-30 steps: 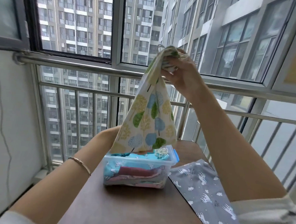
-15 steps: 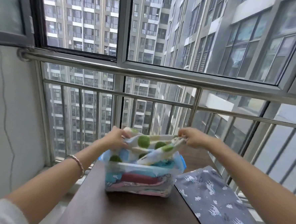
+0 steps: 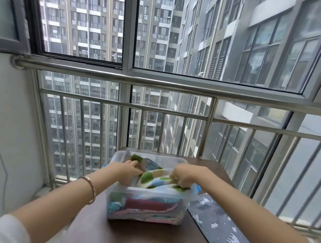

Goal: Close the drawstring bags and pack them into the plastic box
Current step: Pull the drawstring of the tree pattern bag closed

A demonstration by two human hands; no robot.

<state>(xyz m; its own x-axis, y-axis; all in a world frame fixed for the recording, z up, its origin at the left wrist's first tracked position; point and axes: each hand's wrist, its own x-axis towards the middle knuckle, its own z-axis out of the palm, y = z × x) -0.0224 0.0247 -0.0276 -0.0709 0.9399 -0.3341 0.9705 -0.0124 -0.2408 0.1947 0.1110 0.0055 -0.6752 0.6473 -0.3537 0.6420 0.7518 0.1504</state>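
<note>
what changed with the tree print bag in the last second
The cream tree-print drawstring bag, held high by the right hand a second ago, came down and now lies bunched in the top of the clear plastic box; the right hand grips it, the left hand touches its other end. The grey patterned bag, box and brown table stayed put.

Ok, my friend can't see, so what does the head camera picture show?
A left hand touches and a right hand grips a tree-print bag in a plastic box packed with folded cloth, on a table by a balcony railing. A grey bag lies beside the box.
</note>
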